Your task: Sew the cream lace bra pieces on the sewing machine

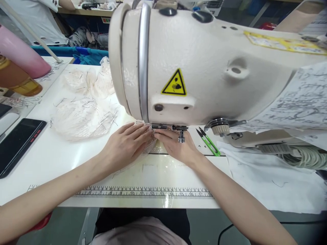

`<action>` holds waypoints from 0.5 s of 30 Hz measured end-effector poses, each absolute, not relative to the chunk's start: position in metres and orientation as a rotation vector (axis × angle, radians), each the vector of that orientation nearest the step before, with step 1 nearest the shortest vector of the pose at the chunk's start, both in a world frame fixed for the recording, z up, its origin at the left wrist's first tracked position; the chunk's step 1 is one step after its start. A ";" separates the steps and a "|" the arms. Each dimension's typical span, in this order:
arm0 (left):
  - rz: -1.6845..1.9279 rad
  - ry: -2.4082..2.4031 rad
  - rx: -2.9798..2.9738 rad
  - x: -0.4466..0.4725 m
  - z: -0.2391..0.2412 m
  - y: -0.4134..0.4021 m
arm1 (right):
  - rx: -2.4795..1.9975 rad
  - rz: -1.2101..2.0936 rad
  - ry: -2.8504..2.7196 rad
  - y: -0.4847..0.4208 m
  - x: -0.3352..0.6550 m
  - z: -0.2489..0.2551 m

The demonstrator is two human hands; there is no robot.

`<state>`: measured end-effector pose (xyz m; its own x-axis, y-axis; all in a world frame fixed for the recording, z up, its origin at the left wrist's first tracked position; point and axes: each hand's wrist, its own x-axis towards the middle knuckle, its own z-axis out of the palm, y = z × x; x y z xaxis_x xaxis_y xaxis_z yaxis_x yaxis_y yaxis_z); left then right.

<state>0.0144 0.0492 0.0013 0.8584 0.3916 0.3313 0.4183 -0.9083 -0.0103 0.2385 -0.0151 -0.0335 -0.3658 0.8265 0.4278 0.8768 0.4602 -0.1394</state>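
Observation:
A cream sewing machine (209, 71) leans in from the right, its needle area hidden beneath the head. My left hand (130, 143) lies with long, stretched fingers on a pale lace fabric piece (150, 146) just left of the presser area. From the other side my right hand (178, 146) reaches under the machine head, fingers stretched toward the left and touching the lace edge; the machine partly covers them. Little of the lace shows between the hands. Green thread snips (211, 143) lie to the right of my right hand.
Gathered pale lace pieces (84, 117) with loose threads lie at the left. A black phone (21, 144), a pink bottle (22, 52) and an amber bottle (19, 78) stand or lie farther left. White cloth (276, 183) covers the right side. A printed ruler (143, 193) runs along the front edge.

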 end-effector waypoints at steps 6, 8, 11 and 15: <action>-0.486 -0.360 -2.926 -0.039 0.012 0.036 | -1.432 -0.078 -2.289 -0.016 0.234 -0.031; -0.437 -0.392 -2.910 -0.055 0.008 0.025 | -1.347 0.012 -2.292 -0.014 0.233 -0.034; -0.494 -0.643 -2.977 -0.063 0.009 0.010 | -1.189 0.101 -2.290 -0.011 0.232 -0.038; -0.546 -1.010 -3.134 -0.051 0.029 0.012 | -1.077 0.126 -2.288 -0.009 0.230 -0.038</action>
<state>-0.0513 0.0124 0.0286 0.7656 0.5947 0.2453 0.5309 -0.7994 0.2813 0.2303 -0.0087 -0.0381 -0.4907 0.7280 0.4787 0.6712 0.6662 -0.3250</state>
